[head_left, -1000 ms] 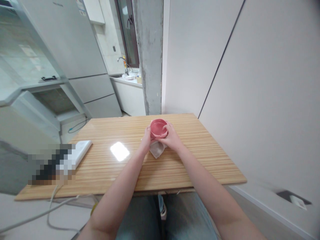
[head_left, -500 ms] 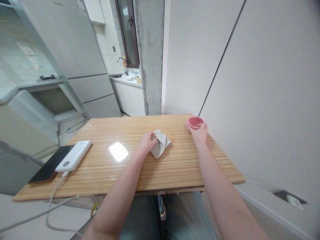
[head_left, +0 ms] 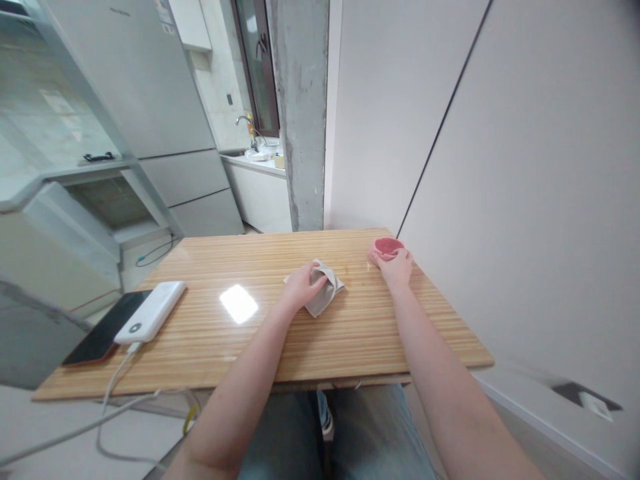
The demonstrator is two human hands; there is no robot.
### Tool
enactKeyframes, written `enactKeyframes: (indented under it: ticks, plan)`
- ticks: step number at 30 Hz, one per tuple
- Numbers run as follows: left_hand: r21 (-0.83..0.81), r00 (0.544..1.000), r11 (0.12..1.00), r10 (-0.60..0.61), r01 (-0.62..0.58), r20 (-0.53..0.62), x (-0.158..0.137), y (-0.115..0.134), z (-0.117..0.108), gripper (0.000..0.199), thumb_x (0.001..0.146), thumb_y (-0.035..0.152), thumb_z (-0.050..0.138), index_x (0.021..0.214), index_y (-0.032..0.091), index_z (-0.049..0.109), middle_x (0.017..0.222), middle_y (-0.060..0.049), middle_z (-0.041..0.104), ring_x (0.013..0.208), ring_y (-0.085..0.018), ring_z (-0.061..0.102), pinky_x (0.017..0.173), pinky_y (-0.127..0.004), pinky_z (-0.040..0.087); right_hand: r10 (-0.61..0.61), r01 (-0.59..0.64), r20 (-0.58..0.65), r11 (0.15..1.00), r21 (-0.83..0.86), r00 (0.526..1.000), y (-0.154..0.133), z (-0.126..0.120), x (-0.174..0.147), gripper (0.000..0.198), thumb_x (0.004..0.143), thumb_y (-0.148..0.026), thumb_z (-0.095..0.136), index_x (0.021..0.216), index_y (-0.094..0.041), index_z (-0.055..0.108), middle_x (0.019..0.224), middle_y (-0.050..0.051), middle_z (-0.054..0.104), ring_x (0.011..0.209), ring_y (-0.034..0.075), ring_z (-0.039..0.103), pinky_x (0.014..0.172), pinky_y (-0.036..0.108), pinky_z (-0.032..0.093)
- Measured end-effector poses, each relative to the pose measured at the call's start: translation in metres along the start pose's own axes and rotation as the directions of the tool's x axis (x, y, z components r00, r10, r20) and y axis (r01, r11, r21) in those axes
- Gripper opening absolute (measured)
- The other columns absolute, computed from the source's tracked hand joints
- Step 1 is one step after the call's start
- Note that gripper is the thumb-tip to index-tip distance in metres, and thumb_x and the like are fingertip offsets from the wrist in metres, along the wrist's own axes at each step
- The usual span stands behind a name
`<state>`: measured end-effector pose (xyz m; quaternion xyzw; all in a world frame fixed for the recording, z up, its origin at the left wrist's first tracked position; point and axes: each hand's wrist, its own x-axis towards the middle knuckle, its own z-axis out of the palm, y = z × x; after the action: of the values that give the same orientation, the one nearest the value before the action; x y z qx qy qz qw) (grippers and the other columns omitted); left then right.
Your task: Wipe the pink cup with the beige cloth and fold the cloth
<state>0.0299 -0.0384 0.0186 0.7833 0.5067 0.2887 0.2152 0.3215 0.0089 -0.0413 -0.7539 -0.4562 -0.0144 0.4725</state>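
My left hand [head_left: 303,285] is over a crumpled grey-beige cloth [head_left: 325,301] near the middle of the wooden table [head_left: 270,267]. Its fingers and thumb are bent around the folded fabric, and part of the cloth is hidden under the palm. At the table's far right corner, my right hand [head_left: 397,268] grips the near rim of a small pink bowl [head_left: 387,245]. The bowl stands upright with its opening facing up. Faint wet-looking marks lie on the wood between the cloth and the bowl.
At the left of the table lie a white power bank [head_left: 153,312] with a cable [head_left: 116,380] plugged in, and a flat dark tablet-like object [head_left: 97,333] beside it. A white wall [head_left: 480,220] runs close along the right side. Beyond stand a concrete pillar [head_left: 303,113] and a sink counter.
My left hand has shifted right, further over the cloth, and its fingers have spread across the folds. My right hand has brought the pink bowl slightly left and nearer.
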Motion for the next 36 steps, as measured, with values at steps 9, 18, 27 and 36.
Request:
enactKeyframes:
  ticks: [9, 18, 27, 36]
  plan:
    - [0.085, 0.930, 0.962, 0.226, -0.260, 0.292, -0.009, 0.008, 0.009, 0.089, 0.063, 0.039, 0.075, 0.141, 0.019, 0.038, 0.119, -0.012, 0.058, 0.110, -0.029, 0.054, 0.098, -0.042, 0.040, -0.278, 0.284, -0.079, 0.956, 0.079, 0.957, -0.056, -0.018, -0.020, 0.051, 0.080, -0.044, 0.055, 0.123, -0.017, 0.046, 0.138, 0.019, 0.040, 0.133, 0.034, 0.033, 0.105, 0.055, 0.030]
    - [-0.159, 0.994, 0.981, -0.102, 0.108, 0.041, 0.008, -0.005, 0.001, 0.017, 0.071, 0.017, 0.047, 0.078, 0.015, 0.063, 0.070, -0.002, 0.061, 0.070, -0.016, 0.056, 0.066, -0.028, 0.044, -0.386, 0.262, 0.583, 0.921, 0.288, 0.715, -0.084, 0.002, -0.061, 0.026, 0.080, -0.020, 0.053, 0.104, -0.016, 0.062, 0.083, 0.004, 0.064, 0.070, 0.016, 0.057, 0.069, 0.029, 0.045]
    - [-0.786, 0.844, 0.557, -0.530, 0.269, -0.086, 0.023, -0.038, -0.036, 0.014, 0.070, 0.030, 0.050, 0.076, 0.018, 0.052, 0.074, -0.001, 0.063, 0.071, -0.014, 0.060, 0.063, -0.024, 0.046, -0.356, 0.111, 0.749, 0.927, 0.358, 0.558, -0.089, -0.003, -0.061, 0.005, 0.070, -0.023, 0.060, 0.071, -0.019, 0.061, 0.066, -0.002, 0.060, 0.064, 0.014, 0.054, 0.058, 0.023, 0.040]
    - [-0.051, 0.785, 0.820, -0.562, 0.570, -0.259, 0.008, -0.093, -0.065, 0.035, 0.076, 0.026, 0.055, 0.109, 0.014, 0.056, 0.099, -0.014, 0.069, 0.094, -0.027, 0.065, 0.076, -0.033, 0.048, 0.123, -0.469, 0.549, 0.690, 0.552, 0.827, -0.071, 0.023, -0.044, 0.038, 0.076, -0.028, 0.052, 0.112, -0.023, 0.042, 0.093, 0.004, 0.063, 0.077, 0.016, 0.064, 0.065, 0.028, 0.053]
